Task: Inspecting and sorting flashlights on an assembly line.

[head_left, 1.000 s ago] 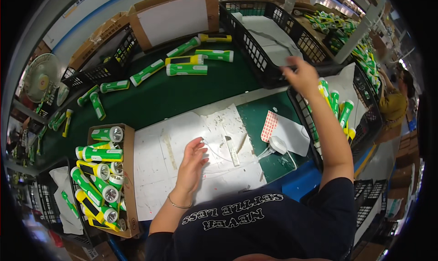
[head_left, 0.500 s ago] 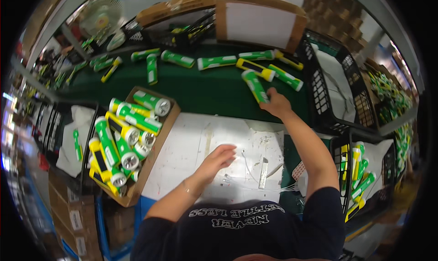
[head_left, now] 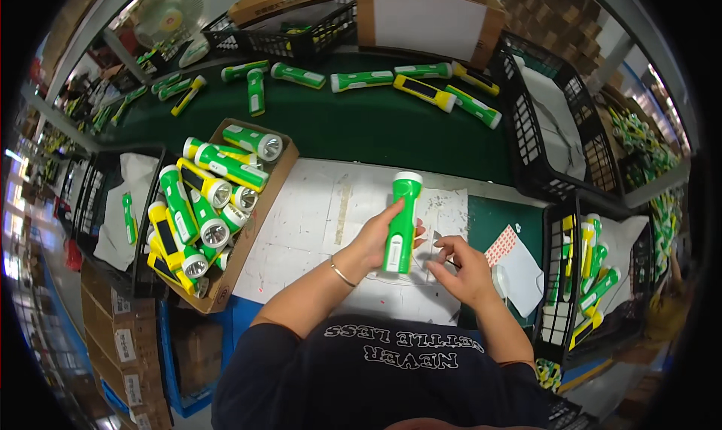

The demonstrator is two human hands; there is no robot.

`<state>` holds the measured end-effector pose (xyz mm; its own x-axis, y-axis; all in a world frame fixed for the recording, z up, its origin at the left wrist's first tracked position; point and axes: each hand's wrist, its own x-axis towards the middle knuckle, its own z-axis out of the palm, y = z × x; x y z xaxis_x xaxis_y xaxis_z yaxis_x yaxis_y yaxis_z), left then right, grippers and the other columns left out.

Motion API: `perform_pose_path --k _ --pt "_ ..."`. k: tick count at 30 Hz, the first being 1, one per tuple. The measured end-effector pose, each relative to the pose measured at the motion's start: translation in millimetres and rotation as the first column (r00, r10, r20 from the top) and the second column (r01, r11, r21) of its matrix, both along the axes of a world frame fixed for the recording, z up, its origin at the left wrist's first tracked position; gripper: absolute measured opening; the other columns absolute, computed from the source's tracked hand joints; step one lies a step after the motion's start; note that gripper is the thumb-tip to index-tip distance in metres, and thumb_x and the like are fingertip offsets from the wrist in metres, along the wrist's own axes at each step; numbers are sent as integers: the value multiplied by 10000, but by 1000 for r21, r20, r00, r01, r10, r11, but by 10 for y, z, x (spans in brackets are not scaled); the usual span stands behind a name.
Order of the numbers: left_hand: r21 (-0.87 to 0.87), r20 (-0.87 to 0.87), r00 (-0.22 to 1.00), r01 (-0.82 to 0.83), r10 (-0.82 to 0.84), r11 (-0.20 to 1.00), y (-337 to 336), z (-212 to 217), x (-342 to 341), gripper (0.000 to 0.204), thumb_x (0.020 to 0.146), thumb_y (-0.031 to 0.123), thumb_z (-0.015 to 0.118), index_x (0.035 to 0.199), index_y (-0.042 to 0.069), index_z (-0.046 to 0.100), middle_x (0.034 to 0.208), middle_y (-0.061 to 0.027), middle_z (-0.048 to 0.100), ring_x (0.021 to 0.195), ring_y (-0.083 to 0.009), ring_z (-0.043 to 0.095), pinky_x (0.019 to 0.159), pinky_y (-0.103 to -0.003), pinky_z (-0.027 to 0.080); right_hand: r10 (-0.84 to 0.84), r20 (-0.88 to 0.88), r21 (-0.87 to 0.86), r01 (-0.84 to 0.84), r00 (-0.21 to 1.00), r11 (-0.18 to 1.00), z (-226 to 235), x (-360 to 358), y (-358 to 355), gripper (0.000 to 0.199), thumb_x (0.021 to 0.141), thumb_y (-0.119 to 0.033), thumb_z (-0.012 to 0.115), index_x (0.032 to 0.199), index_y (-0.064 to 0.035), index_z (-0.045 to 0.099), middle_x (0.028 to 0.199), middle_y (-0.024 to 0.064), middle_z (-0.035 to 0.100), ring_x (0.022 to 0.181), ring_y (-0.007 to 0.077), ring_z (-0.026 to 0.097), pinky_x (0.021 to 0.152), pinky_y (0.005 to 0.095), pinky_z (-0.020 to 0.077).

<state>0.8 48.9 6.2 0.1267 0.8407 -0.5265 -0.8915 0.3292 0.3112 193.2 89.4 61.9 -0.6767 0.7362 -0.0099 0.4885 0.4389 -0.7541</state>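
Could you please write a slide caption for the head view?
Left hand holding a green flashlight above a white worktop, right hand close by.

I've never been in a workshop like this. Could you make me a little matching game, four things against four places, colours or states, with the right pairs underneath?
Things
1. Green flashlight above the white work surface
2. Open cardboard box beside that surface
3. Round fan
4. Patterned strip

Places, colours, states
A. Red and white
B. Gripped in the person's left hand
C. At the upper left of the view
D. Piled with flashlights

Right pairs: 1-B, 2-D, 3-C, 4-A
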Motion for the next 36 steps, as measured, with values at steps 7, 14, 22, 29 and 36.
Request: perform_pose_path --k 7,14,22,29,36 --pt "93 -147 989 34 -21 995 -134 -4 15 376 923 368 461 1132 56 467 964 -112 568 735 -170 561 608 -316 507 43 -35 -10 -44 998 999 -120 161 -90 298 773 -287 670 956 -77 564 729 77 606 652 250 608 591 323 478" --pt "146 -195 981 42 -13 988 -159 65 103 340 927 357 458 1116 74 460 945 -108 567 719 -182 568 582 -312 511 103 -64 113 -95 993 989 -142 115 -113 133 856 -183 524 844 -57 564 815 98 582 694 313 579 599 380 466" --pt "311 -559 824 104 94 945 -281 168 197 314 946 302 453 1115 39 426 978 -106 564 774 -148 574 649 -289 511 208 41 632 -187 977 752 -155 -56 -162 80 778 -158 618 806 -100 571 675 34 510 524 207 546 447 317 430" --pt "279 -671 735 127 99 952 -308 124 104 440 961 422 347 1177 49 438 979 -113 574 760 -163 583 641 -296 515 414 -32 588 -318 910 744 -16 -76 -294 97 736 -163 644 735 -124 556 645 28 483 509 199 530 445 326 423" --pt "360 -527 831 30 177 932 -239 160 28 447 963 441 320 1168 56 416 967 -109 546 749 -158 566 642 -288 496 324 -196 414 -222 925 883 -121 -176 -437 247 683 -332 733 726 -142 580 625 34 546 492 231 533 433 316 414"
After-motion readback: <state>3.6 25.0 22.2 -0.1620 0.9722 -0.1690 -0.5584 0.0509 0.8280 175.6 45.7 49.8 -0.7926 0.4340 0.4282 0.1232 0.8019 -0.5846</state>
